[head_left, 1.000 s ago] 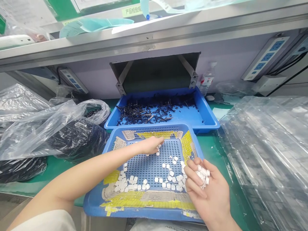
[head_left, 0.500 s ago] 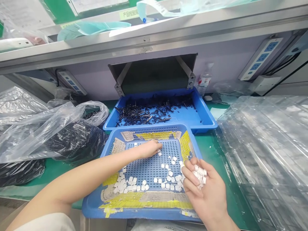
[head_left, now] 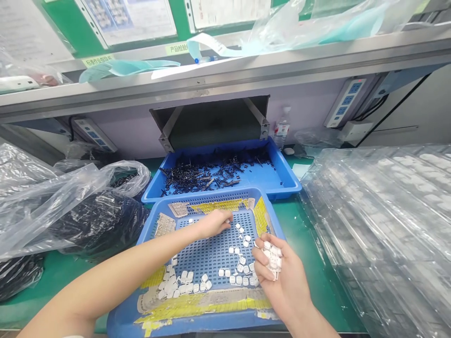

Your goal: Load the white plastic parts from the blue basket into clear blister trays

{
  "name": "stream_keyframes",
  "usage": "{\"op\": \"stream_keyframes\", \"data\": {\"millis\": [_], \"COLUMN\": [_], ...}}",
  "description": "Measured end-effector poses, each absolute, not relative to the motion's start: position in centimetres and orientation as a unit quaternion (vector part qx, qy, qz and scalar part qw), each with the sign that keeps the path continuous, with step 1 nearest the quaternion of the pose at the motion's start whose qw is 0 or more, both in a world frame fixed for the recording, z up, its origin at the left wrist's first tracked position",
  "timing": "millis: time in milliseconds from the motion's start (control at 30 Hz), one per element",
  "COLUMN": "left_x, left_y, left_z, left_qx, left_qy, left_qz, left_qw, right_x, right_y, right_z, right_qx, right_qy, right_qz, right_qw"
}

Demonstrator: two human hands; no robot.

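Note:
A blue perforated tray [head_left: 159,220] patched with yellow tape lies in front of me, with several small white plastic pieces [head_left: 183,279] scattered over its grid. My left hand [head_left: 214,222] reaches into the far part of this tray, palm down, its fingers curled over a few white pieces. My right hand [head_left: 278,274] hovers palm up over the tray's right edge, cupped round a heap of the same white pieces [head_left: 273,256].
A second blue tray [head_left: 287,180] behind holds black plastic parts under a dark chute [head_left: 211,122]. Clear bags of black parts [head_left: 88,211] lie at the left. Stacked clear blister trays [head_left: 380,211] fill the right. A water bottle [head_left: 281,131] and power strips stand at the back wall.
The view has tilted up and to the right. My left hand has drawn slightly back over the tray's far part. My right hand still cups its white pieces.

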State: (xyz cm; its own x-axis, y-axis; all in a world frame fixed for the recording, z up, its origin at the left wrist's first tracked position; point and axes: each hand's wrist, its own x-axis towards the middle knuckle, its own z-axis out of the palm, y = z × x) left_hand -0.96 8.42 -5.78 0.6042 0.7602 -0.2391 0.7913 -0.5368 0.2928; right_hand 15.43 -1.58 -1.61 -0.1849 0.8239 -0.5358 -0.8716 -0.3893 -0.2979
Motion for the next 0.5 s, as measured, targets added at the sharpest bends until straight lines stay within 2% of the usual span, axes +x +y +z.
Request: {"op": "stream_keyframes", "data": {"millis": [367, 500], "left_x": [1.4, 0.6], "left_y": [10.0, 9.5], "left_z": [-6.4, -5.0], "left_qx": [0.868, 0.851], "left_qy": [0.412, 0.419], "left_qz": [-0.08, -0.063], "left_qw": [0.265, 0.311], "right_x": [15.4, 15.0], "right_y": [-1.6, -1.5], "right_z": [-1.9, -2.1], "right_qx": [-0.303, -0.31], "right_qy": [0.03, 0.05], "right_qz": [0.769, 0.767], "right_qw": [0.563, 0.559]}}
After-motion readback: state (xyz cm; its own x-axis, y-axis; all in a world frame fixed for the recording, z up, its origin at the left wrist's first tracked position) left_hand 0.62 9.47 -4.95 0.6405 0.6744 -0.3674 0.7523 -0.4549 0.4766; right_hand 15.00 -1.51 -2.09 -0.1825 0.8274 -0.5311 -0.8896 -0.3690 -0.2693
